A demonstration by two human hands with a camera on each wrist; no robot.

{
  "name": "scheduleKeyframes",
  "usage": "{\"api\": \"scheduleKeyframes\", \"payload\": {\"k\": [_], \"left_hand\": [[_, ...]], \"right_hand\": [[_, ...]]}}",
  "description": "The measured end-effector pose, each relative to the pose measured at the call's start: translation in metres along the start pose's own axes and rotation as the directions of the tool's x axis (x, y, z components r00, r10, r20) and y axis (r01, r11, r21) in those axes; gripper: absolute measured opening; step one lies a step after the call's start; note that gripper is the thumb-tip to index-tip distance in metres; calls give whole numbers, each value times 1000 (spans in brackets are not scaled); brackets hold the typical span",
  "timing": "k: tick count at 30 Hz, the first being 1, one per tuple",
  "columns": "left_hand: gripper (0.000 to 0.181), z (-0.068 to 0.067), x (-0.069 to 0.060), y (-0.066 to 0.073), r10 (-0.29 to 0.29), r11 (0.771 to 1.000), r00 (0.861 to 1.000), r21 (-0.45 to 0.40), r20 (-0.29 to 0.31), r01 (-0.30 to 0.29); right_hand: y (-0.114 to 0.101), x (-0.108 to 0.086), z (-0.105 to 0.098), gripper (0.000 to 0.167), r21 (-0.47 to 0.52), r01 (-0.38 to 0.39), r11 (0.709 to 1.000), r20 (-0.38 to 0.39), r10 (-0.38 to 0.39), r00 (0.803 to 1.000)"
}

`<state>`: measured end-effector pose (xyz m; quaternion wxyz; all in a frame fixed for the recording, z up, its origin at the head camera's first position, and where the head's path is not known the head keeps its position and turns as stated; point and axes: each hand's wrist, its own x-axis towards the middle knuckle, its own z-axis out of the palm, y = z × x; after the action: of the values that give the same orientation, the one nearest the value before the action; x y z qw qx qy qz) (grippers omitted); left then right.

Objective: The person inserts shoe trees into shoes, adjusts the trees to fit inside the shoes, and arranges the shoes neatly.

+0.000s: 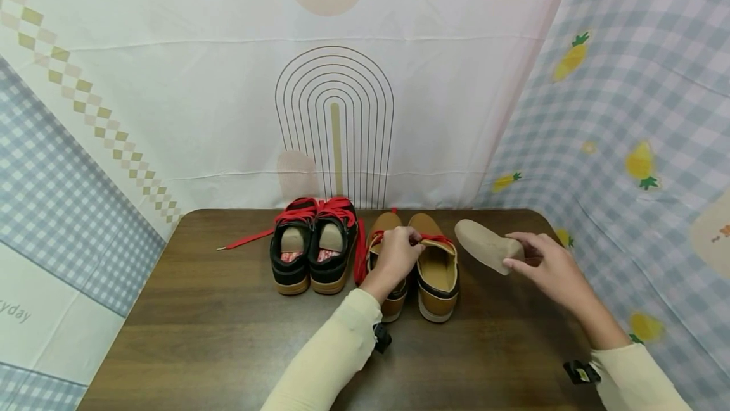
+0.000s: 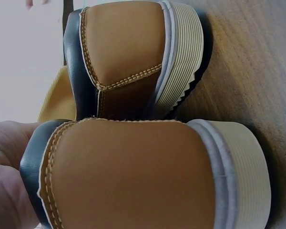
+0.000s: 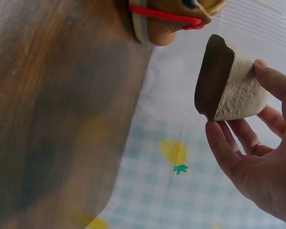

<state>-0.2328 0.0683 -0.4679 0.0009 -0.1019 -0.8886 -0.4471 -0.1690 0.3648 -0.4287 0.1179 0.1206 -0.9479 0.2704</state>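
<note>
In the head view, two tan shoes with red laces stand side by side: the left tan shoe [image 1: 395, 309] and the right tan shoe [image 1: 436, 304], whose inside shows. My left hand [image 1: 395, 251] reaches over the left one, its fingertips pinching the right shoe near its tongue and lace; the exact grip is partly hidden. The left wrist view shows a tan heel [image 2: 128, 171] in front of that hand [image 2: 9, 176]. To the right, my right hand [image 1: 544, 265] holds a beige moulded-paper shoe insert [image 1: 485, 243] by its heel end, raised in the air, toe pointing up-left.
Left of the tan shoes stands a pair of black shoes [image 1: 312, 271] with red laces, beige inserts inside. One loose red lace [image 1: 248, 240] trails left over the brown wooden table [image 1: 217, 335]. Patterned cloth [image 1: 228, 113] hangs behind and at both sides.
</note>
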Motion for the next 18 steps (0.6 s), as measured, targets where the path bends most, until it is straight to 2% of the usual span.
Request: {"api": "scheduleKeyframes", "payload": {"k": [5,18], "left_hand": [[7,0,0,1,-1,1000,1000,1,-2,1],[7,-1,-1,2,-9,1000,1000,4,-3,9]], "right_hand": [[-9,-2,-4,48,0,-4,1000,10,4,1000],[-34,-3,-13,46,32,45,998,24,-46,999]]}}
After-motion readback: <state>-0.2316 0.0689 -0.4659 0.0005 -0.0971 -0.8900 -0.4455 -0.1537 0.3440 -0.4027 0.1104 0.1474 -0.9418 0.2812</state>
